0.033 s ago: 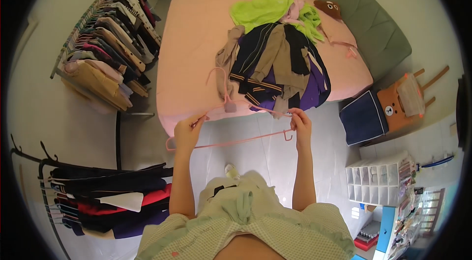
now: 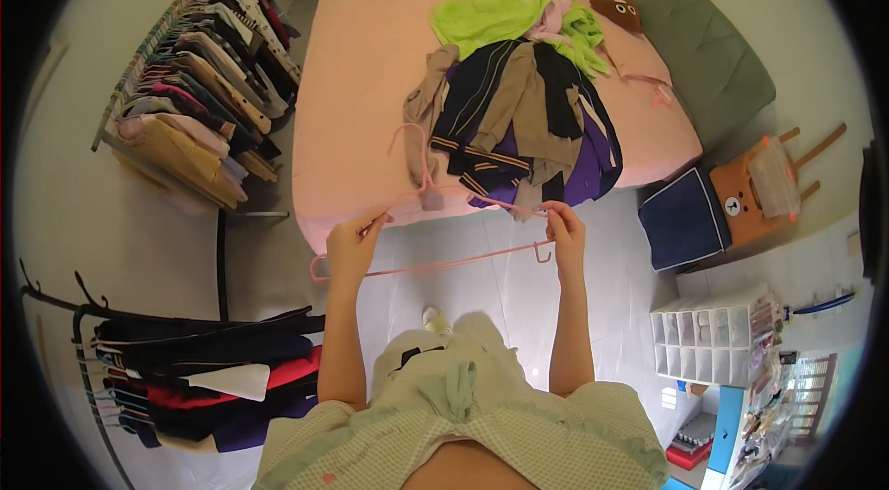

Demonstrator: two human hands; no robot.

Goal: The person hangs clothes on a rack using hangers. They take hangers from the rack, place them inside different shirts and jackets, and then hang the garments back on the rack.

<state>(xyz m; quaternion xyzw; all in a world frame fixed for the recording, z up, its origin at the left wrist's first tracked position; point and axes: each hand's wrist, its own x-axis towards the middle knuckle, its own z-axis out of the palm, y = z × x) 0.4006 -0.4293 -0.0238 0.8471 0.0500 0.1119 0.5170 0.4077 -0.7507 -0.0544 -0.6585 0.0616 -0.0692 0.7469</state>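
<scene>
I hold a pink clothes hanger (image 2: pixel 449 263) stretched between my hands, in front of the bed's near edge. Its hook points away from me, toward the bed. My left hand (image 2: pixel 350 249) pinches the hanger's left shoulder, and my right hand (image 2: pixel 567 235) pinches the right one. The long lower bar runs nearer to me, with a small loop at its left end and a little hook at its right. No garment hangs on it. Just beyond lies a heap of clothes (image 2: pixel 519 110) in black, brown and purple, some with striped trim.
The pink-covered bed (image 2: pixel 356 92) also holds a bright green fabric (image 2: pixel 486 16) and a brown plush (image 2: pixel 619 13). Full clothes racks stand at left, one far (image 2: pixel 199 73), one near (image 2: pixel 208 370). To the right are a navy storage box (image 2: pixel 685 221), a bear-faced chair (image 2: pixel 752 198) and white drawers (image 2: pixel 702 332).
</scene>
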